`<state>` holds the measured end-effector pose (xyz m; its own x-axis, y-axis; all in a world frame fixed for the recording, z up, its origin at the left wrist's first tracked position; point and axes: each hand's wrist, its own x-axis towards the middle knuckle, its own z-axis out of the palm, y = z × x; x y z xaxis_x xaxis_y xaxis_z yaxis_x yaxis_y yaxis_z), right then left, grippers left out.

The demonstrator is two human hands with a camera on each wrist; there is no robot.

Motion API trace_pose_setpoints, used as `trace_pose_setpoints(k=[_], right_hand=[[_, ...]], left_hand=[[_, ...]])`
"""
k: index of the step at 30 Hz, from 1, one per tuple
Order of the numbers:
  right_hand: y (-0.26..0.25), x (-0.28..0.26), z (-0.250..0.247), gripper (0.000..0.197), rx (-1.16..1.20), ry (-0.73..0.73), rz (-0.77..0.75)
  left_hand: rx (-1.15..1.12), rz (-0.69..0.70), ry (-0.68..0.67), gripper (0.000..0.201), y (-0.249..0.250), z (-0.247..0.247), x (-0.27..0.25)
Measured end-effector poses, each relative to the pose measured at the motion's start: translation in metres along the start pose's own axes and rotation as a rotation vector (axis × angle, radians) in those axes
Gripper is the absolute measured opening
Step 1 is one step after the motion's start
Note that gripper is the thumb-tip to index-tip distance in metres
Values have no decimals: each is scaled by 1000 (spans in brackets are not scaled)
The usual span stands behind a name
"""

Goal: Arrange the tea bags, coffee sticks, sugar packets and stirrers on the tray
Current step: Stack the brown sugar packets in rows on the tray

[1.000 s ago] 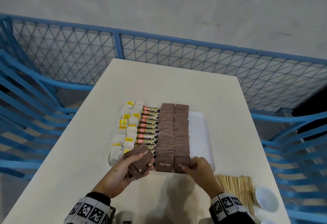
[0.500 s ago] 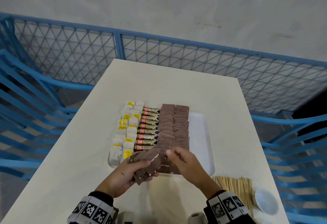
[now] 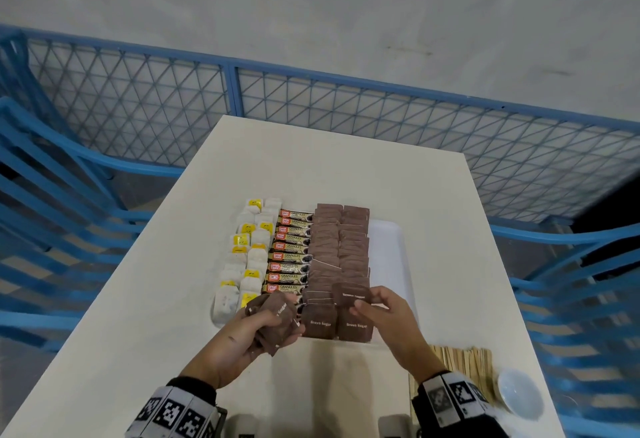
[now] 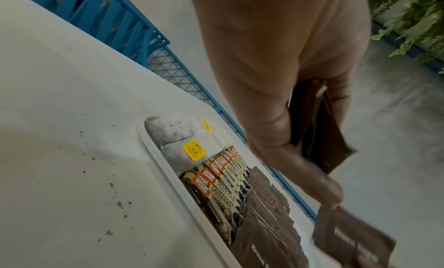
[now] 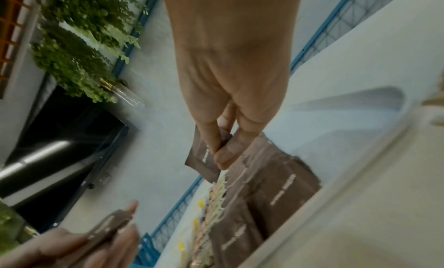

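Observation:
A white tray (image 3: 388, 250) on the table holds tea bags (image 3: 247, 257) on its left, coffee sticks (image 3: 291, 256) beside them and two rows of brown sugar packets (image 3: 339, 247). My left hand (image 3: 252, 330) grips a bundle of brown sugar packets (image 3: 277, 316) at the tray's near left corner. My right hand (image 3: 377, 309) pinches a single brown sugar packet (image 3: 351, 294) just above the near end of the sugar rows. In the right wrist view the pinched packet (image 5: 204, 156) hangs from thumb and fingers. Wooden stirrers (image 3: 464, 365) lie on the table at the near right.
A small white bowl (image 3: 519, 394) sits by the stirrers near the table's right edge. The tray's right strip is bare. Blue mesh fencing (image 3: 346, 105) and blue crates (image 3: 52, 195) surround the table. Dark specks dot the table (image 4: 72, 177) left of the tray.
My right hand went from the near right packet to the left hand's bundle, took one packet, and now holds it over the sugar rows. The left hand barely moved.

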<state>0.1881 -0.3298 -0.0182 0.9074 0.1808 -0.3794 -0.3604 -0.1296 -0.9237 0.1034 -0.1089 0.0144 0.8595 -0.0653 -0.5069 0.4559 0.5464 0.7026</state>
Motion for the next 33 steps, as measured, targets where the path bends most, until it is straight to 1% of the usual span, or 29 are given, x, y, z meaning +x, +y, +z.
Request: trace_pose_setpoints(k=[4, 9, 13, 17, 19, 20, 22, 23, 25, 26, 27, 28, 30, 31, 33], right_hand=[[21, 7, -15, 6, -281, 40, 53], [40, 8, -19, 15, -433, 95, 99], [40, 7, -14, 27, -509, 83, 71], [39, 11, -12, 46, -599, 78, 56], [39, 12, -9, 52, -674, 110, 9], [37, 11, -6, 51, -695, 130, -42], [27, 7, 3, 39, -649, 132, -168], [20, 4, 9, 29, -599, 95, -217], [4, -5, 21, 10, -512, -46, -273], [-4, -9, 26, 4, -468, -124, -283], [-11, -13, 31, 2, -421, -193, -293], [-17, -16, 34, 3, -384, -251, -299], [-24, -17, 40, 10, -352, -339, -292], [-25, -17, 42, 14, -355, -366, -284], [-25, -15, 45, 22, -367, -380, -264]], left_hand=[[9, 10, 32, 31, 1, 1, 0], [67, 31, 62, 25, 0, 0, 0], [94, 45, 67, 22, -1, 0, -1], [116, 57, 84, 22, -2, 0, 1], [109, 56, 84, 22, -4, -2, 3], [108, 60, 83, 25, -4, -3, 4], [107, 65, 71, 33, -5, -3, 5], [115, 67, 64, 33, -5, -3, 5], [144, 63, 73, 37, -6, -2, 7], [164, 63, 84, 40, -7, -1, 8], [188, 66, 90, 45, -8, -1, 9], [212, 69, 84, 48, -8, -1, 9], [255, 71, 29, 45, -8, 1, 9], [267, 73, -5, 45, -9, 0, 9], [298, 64, -32, 52, -9, -1, 9]])
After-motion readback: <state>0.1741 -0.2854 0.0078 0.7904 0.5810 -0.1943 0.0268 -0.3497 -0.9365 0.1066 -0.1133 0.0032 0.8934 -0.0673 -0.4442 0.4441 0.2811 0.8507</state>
